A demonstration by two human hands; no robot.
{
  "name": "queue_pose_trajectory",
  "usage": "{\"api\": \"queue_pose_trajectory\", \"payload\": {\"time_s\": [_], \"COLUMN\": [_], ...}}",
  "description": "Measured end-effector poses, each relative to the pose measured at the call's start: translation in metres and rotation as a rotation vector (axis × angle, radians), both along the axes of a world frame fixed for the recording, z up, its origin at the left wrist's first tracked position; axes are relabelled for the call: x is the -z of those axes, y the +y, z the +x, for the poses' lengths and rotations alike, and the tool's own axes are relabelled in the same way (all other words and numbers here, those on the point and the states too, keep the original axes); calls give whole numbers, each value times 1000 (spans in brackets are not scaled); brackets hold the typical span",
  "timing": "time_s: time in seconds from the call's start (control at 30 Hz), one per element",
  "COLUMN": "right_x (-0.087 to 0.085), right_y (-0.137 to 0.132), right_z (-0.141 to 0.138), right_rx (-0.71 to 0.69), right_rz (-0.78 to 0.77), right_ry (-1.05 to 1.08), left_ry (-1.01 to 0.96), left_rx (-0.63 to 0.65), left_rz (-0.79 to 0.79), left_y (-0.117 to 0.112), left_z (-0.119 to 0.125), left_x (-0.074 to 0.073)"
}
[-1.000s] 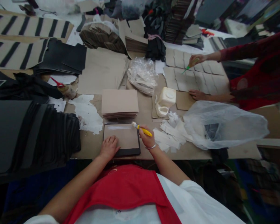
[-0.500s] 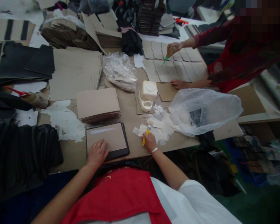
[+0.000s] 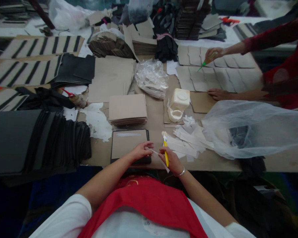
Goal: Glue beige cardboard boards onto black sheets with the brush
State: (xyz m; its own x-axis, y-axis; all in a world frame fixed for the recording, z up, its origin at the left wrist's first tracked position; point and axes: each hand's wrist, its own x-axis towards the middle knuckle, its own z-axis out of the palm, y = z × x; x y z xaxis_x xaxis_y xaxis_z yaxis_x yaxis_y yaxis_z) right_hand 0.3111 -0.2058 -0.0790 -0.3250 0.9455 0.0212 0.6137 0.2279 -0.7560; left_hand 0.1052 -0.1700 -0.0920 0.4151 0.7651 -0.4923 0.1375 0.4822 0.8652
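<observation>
Both hands are on one thin white strip, right at the near edge of the table. I've got the left hand pinching the strip's upper end between thumb and fingertips. The right hand is closed around a yellow brush, bristles pointing away from the body. Its fingers catch the strip too, and the loose end hangs past the right palm toward the red apron.

Under the left hand lies a tan board with a black border. The hand is over its near right corner, and I can't tell whether it touches. Just beyond that board, ahead of the left hand, sits a stack of tan cards.

Ahead and to the right of the right hand is a heap of white paper scraps, near the brush tip. Farther out stands a white jug, and off to the right a big clear plastic bag.

Well beyond, a co-worker's hand holds a green tool over tan cut pieces, and the co-worker's other hand rests flat on a card.
</observation>
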Motion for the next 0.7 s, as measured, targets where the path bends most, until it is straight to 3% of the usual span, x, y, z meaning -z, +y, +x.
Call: {"api": "queue_pose_trajectory", "payload": {"time_s": [0.1, 0.27, 0.5, 0.7], "right_x": [-10, -4, 8, 27], "right_y": [5, 11, 21, 54], "right_z": [-17, -47, -71, -85], "right_rx": [14, 13, 136, 244], "right_rz": [-111, -235, -78, 89], "right_ry": [60, 105, -137, -181], "left_ry": [-59, 5, 53, 166], "left_rx": [-123, -357, -504, -567], "left_rz": [-163, -178, -252, -206], "left_y": [-6, -17, -13, 4], "left_z": [-15, -46, -94, -126], "left_x": [-4, -8, -7, 3]}}
